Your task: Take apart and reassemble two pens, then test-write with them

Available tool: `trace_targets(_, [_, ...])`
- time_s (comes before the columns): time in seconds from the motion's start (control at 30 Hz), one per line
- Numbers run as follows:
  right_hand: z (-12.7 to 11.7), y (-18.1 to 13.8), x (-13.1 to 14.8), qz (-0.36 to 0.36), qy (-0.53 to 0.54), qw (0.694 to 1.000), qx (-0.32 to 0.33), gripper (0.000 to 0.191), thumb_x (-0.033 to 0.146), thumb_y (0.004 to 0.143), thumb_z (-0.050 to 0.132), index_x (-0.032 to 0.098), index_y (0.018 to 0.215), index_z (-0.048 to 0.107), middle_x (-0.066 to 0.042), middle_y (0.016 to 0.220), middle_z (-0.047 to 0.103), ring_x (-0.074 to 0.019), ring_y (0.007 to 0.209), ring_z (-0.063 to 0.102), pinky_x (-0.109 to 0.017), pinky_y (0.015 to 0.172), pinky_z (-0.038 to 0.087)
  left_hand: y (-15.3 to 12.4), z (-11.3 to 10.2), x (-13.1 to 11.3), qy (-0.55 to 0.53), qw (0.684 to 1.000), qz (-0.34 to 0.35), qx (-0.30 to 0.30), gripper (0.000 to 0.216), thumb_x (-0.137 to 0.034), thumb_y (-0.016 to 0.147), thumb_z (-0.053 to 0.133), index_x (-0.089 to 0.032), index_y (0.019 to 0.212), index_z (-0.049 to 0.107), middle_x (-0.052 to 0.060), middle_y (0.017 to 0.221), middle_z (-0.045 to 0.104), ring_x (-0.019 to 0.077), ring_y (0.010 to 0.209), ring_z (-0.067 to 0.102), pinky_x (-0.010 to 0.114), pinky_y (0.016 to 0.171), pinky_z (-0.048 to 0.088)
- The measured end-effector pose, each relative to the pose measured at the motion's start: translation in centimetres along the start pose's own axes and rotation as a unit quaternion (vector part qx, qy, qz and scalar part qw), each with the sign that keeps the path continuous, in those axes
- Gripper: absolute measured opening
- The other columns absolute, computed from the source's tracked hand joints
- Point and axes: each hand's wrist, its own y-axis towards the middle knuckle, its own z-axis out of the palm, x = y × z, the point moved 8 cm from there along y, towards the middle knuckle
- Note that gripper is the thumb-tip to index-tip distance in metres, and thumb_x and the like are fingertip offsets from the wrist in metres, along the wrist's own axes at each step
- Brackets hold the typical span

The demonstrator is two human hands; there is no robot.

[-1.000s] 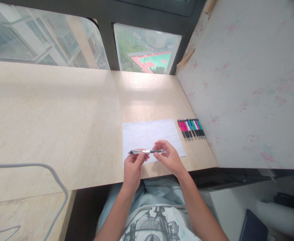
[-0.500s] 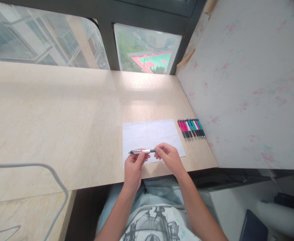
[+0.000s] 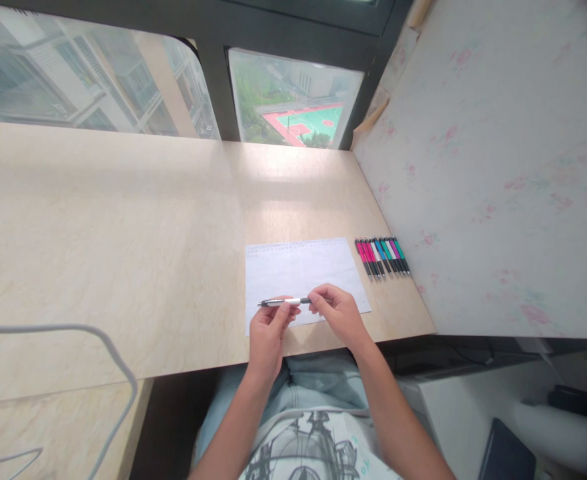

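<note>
Between both hands, a white-and-black pen (image 3: 292,302) lies almost level above a sheet of paper (image 3: 298,270). My left hand (image 3: 269,328) pinches the white barrel with thumb and fingers, the clip end pointing left. At the other end, my right hand (image 3: 337,312) is closed around the black grip, hiding the pen's right tip. The paper lies flat on the desk, with rows of small faint marks along its top edge. Several pens (image 3: 382,257) in pink, white, blue, green and purple lie side by side to the right of the sheet.
The pale desk (image 3: 123,253) stretches left and back to the windows (image 3: 298,100). A flowered wall (image 3: 498,167) borders it on the right. A grey cable (image 3: 108,347) loops at the lower left. My lap is just under the desk's front edge.
Almost nothing differs. The pen and both hands hold nearly the same position, with only a very slight shift to the right.
</note>
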Motion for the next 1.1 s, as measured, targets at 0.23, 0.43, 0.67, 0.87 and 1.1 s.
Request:
trace_targets(0.23, [0.1,-0.1,1.3,-0.062,0.001,0.998,0.012,0.032,0.033,0.078,0.071,0.024,0.108,0.063,-0.005,0.103,0.067,-0.0203,0.096,0.065,-0.031,0.073,0.055,0.1,0.1,0.2,-0.019,1.000,-0.011,0.008,0.026,-0.034,0.072,0.079,-0.015,0.090,0.073,0.006,0.088,0.074,0.0134,0.074,0.067,0.027,0.076,0.051])
trace_targets(0.43, [0.0,0.0,0.3,-0.003,0.000,1.000,0.008,0.023,0.040,0.088,0.061,0.020,0.081,0.068,-0.002,0.068,0.067,-0.0157,0.062,0.063,-0.030,0.061,0.052,0.1,-0.1,0.3,-0.006,1.000,-0.005,0.005,0.026,-0.033,0.072,0.079,-0.015,0.090,0.073,0.006,0.087,0.073,0.0128,0.072,0.066,0.027,0.076,0.050])
trace_targets(0.67, [-0.3,-0.1,2.1,-0.088,-0.030,0.996,0.009,0.027,0.031,0.079,0.070,0.024,0.105,0.066,-0.006,0.108,0.067,-0.0207,0.098,0.064,-0.030,0.073,0.054,0.2,-0.1,0.4,-0.018,1.000,-0.009,0.011,0.026,-0.033,0.073,0.078,-0.015,0.091,0.073,0.006,0.090,0.073,0.0135,0.075,0.067,0.027,0.077,0.051])
trace_targets(0.87, [-0.4,0.1,0.5,-0.001,-0.016,1.000,0.004,0.023,0.038,0.090,0.058,0.018,0.082,0.066,-0.002,0.066,0.067,-0.0150,0.061,0.063,-0.028,0.061,0.051,0.3,-0.3,0.5,-0.010,1.000,-0.002,0.014,0.026,-0.033,0.074,0.078,-0.015,0.091,0.073,0.006,0.087,0.073,0.0133,0.074,0.066,0.027,0.076,0.051])
trace_targets(1.1, [-0.7,-0.1,2.6,-0.098,-0.066,0.993,0.010,0.008,0.025,0.082,0.066,0.021,0.088,0.067,-0.004,0.092,0.068,-0.0185,0.088,0.065,-0.030,0.074,0.053,0.3,-0.3,0.4,-0.013,1.000,-0.004,0.012,0.025,-0.033,0.074,0.078,-0.015,0.090,0.073,0.006,0.090,0.073,0.0127,0.074,0.066,0.026,0.076,0.051])
